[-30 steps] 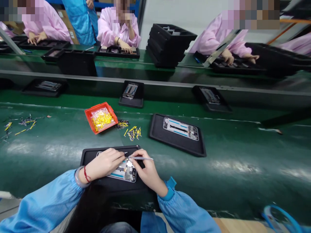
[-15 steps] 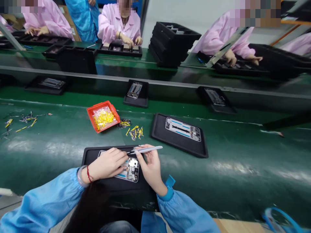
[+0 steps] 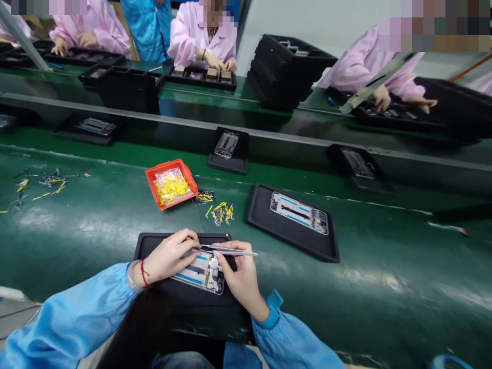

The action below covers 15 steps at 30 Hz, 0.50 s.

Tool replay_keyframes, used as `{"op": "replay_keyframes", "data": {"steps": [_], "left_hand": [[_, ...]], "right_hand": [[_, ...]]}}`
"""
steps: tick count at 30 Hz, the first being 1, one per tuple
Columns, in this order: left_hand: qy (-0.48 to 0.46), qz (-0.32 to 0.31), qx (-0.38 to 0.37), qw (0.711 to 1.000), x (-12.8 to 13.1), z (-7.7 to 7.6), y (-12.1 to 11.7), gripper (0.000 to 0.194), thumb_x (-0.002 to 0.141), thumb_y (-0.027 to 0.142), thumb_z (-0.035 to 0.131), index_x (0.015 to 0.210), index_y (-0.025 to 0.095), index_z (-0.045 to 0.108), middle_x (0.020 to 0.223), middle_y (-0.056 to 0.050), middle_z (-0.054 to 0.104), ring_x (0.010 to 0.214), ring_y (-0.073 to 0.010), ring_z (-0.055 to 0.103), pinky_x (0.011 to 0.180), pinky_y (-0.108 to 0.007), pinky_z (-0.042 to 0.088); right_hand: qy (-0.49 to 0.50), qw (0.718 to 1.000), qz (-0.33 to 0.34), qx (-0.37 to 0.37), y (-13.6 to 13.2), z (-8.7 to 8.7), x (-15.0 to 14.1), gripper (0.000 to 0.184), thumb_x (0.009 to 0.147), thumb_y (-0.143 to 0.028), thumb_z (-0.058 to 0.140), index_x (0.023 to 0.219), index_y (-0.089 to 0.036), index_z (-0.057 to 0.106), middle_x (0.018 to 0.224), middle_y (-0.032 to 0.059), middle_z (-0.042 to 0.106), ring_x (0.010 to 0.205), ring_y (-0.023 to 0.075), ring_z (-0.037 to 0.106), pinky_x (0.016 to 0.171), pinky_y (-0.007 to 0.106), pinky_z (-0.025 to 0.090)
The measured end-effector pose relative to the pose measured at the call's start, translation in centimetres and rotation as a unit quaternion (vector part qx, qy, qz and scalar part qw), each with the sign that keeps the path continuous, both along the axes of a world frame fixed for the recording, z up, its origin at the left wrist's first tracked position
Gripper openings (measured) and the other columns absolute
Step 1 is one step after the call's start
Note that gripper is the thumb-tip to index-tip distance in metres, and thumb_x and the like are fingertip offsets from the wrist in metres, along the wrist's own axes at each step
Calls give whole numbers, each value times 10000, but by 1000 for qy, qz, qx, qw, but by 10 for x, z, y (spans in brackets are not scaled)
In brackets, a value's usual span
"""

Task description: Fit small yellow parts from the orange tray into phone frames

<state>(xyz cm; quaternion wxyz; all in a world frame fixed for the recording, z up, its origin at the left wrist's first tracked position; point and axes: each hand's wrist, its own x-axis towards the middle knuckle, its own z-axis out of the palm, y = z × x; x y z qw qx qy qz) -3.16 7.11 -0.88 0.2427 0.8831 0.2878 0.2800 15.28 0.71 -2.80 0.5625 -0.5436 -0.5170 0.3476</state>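
An open phone frame (image 3: 207, 275) with blue strips and exposed circuit boards lies on a black tray (image 3: 172, 297) in front of me. My left hand (image 3: 175, 256) is bent over the frame's left part, thumb and fingertips closed together at its upper edge. Whatever those fingers pinch is hidden or too small to name. In my right hand (image 3: 240, 274) is a pair of pale tweezers (image 3: 240, 252), gripped between thumb and fingers. Their tips point left and meet the left fingertips above the frame's top edge.
Beyond the tray stands a red bin (image 3: 151, 187) of yellow pieces, with small yellow-and-black parts (image 3: 221, 213) beside it. To the right lies another black tray (image 3: 292, 236) bearing a phone frame (image 3: 300, 211). More trays (image 3: 234, 161) line the green belt behind; co-workers sit across.
My left hand has drawn back from the frame's middle, baring more blue strips. The tweezers now tilt down slightly to the right. The camera has turned a little left.
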Motion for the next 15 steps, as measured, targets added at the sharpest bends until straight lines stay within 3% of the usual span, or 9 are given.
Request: {"op": "replay_keyframes", "data": {"steps": [15], "left_hand": [[37,-5,2,999,1,0,1,195,941,151,395,857,172,569,899,-49,580,818,-145,592,753,-249,516]], "right_hand": [[-18,1000,17,-1,1,1,2,164,870,-274,635,943,-246,491,879,42,663,851,223,678,768,390,543]]}}
